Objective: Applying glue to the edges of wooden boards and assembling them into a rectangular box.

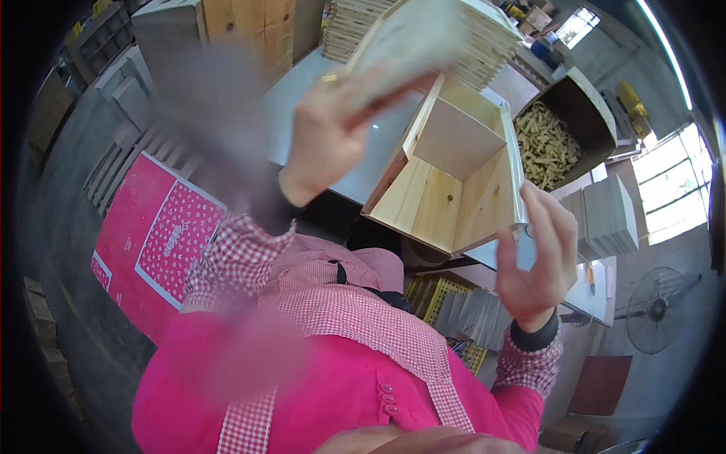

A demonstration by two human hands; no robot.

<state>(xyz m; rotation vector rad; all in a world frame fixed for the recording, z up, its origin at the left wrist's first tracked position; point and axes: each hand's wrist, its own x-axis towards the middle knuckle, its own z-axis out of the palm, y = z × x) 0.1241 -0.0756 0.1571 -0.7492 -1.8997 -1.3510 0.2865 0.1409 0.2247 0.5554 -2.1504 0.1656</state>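
Observation:
An open wooden box (420,200) with a divider panel (459,138) across its inside stands on the table in front of me. Raised over the far left of the box, my left hand (325,132) is closed on the near edge of a pale board (412,45) with a reddish-brown edge. Motion smears the board, so its exact shape is unclear. Beside the box's right wall is my right hand (541,257), its fingers stretched and the thumb apart. Its fingertips are close to the box's rim; I cannot tell whether they touch.
Behind the box rises a stack of thin wooden pieces (484,45). To its right stands a bin of curved pale pieces (548,144), with stacked grey panels (605,216) nearer. A pink carton (162,242) is at my left, a fan (656,309) at the far right.

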